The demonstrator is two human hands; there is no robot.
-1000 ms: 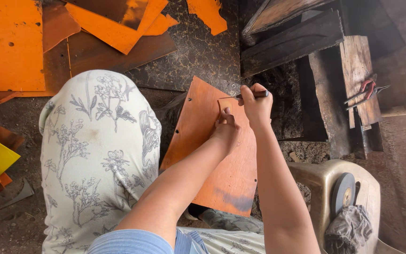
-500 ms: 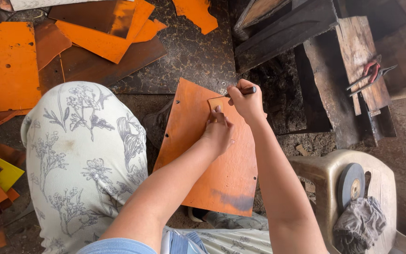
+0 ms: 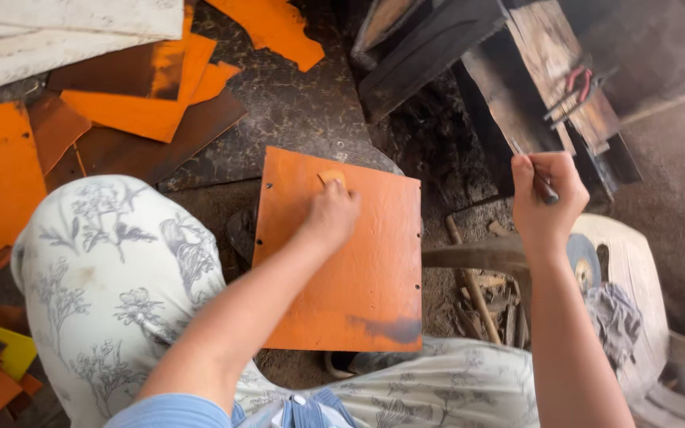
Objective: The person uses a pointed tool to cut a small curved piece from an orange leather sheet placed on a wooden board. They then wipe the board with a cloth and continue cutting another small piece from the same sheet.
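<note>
The orange sheet (image 3: 354, 261) leaned over the person's lap. The left hand (image 3: 331, 212) pressed a small disc (image 3: 331, 177) against its top, fingers curled. Further right, the right hand (image 3: 547, 196) pinched a pen (image 3: 534, 171).

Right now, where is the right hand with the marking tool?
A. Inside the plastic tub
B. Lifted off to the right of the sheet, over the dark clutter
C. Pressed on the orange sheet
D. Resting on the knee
B: the right hand grips a thin marking tool clear of the orange sheet, while the left hand presses on that sheet.
</note>
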